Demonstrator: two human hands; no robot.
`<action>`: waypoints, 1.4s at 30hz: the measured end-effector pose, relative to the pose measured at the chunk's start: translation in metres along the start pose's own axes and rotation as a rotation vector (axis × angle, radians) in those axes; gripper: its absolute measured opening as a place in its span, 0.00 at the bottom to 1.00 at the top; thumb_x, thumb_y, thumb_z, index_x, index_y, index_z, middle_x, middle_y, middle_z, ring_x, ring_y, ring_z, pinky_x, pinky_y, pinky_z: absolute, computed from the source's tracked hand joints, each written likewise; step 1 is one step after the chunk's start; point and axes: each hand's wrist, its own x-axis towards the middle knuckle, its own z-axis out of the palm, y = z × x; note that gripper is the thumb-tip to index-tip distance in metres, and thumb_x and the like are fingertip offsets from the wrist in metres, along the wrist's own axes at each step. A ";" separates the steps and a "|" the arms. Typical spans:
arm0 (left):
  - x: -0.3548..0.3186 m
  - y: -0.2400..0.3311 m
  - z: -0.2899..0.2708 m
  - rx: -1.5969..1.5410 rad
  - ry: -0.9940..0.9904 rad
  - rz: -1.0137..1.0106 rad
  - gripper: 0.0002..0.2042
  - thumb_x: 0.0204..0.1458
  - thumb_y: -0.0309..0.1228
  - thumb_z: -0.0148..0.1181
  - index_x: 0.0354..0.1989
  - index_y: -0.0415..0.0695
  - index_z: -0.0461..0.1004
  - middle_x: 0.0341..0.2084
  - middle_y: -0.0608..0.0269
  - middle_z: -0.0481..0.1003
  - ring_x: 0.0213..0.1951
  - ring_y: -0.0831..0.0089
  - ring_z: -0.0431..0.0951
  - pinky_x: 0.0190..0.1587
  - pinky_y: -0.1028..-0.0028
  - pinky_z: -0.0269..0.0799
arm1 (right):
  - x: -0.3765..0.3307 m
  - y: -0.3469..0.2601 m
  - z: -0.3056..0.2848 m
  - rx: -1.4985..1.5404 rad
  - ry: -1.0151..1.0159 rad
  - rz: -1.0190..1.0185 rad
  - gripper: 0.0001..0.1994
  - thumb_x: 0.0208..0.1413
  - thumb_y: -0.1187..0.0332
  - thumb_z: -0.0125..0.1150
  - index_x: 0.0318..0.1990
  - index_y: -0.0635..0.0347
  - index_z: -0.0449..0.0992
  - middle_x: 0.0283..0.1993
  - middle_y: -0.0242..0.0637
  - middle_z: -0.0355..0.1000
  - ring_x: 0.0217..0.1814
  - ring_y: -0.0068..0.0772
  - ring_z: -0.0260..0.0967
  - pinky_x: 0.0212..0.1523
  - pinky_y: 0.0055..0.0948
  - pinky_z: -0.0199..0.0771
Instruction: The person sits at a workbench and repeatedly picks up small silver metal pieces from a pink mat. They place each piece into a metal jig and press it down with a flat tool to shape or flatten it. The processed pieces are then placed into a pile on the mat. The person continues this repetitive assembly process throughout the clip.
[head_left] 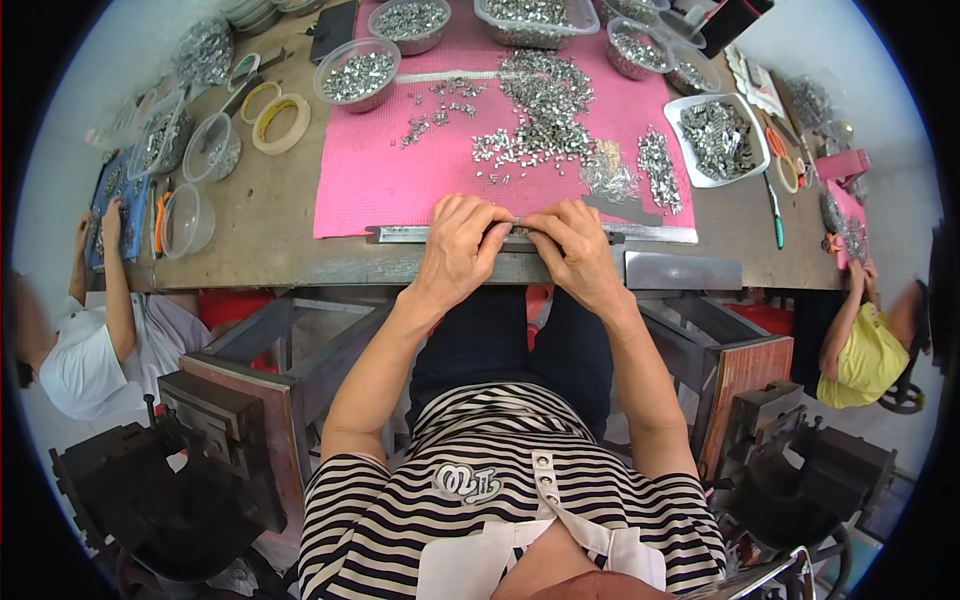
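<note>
My left hand and my right hand meet at the front edge of the table, thumbs and fingertips pinched close together. Between the fingertips is a small metal piece, mostly hidden by them. Below the fingers lies a long, narrow metal rail, its ends showing on both sides of my hands. Just beyond, on a pink mat, are a spread heap of small silver metal pieces, a cluster of thin pins and a smaller pile of metal pieces.
Plastic tubs of metal pieces line the back. A white dish stands right, near a green-handled tool. Tape rolls and an empty tub lie left. A flat steel plate sits at the front edge. Two people work at the sides.
</note>
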 end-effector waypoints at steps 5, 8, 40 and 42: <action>-0.001 0.000 0.000 0.014 -0.027 -0.005 0.04 0.54 0.24 0.65 0.38 0.40 0.79 0.33 0.60 0.78 0.40 0.60 0.75 0.51 0.63 0.65 | -0.005 0.004 0.011 0.002 0.085 -0.012 0.08 0.52 0.76 0.71 0.39 0.59 0.81 0.39 0.34 0.74 0.42 0.39 0.70 0.45 0.38 0.65; -0.002 -0.002 0.001 0.012 -0.020 -0.002 0.04 0.54 0.24 0.65 0.38 0.41 0.79 0.33 0.60 0.77 0.40 0.60 0.75 0.50 0.63 0.65 | -0.006 0.003 0.014 0.005 0.115 -0.004 0.07 0.52 0.76 0.71 0.38 0.59 0.80 0.39 0.34 0.75 0.42 0.38 0.70 0.44 0.38 0.65; -0.023 0.002 -0.031 0.231 0.178 -0.065 0.18 0.48 0.42 0.75 0.44 0.48 0.82 0.40 0.62 0.77 0.45 0.63 0.75 0.62 0.56 0.56 | -0.058 0.040 -0.016 0.076 0.437 0.372 0.05 0.63 0.77 0.62 0.43 0.66 0.81 0.39 0.43 0.78 0.42 0.38 0.75 0.47 0.33 0.74; -0.038 -0.009 -0.054 0.386 0.168 -0.101 0.19 0.47 0.42 0.75 0.45 0.50 0.82 0.44 0.62 0.76 0.48 0.63 0.74 0.62 0.55 0.56 | -0.063 0.045 -0.013 0.102 0.437 0.424 0.05 0.65 0.77 0.61 0.44 0.67 0.81 0.40 0.42 0.77 0.42 0.35 0.74 0.46 0.32 0.73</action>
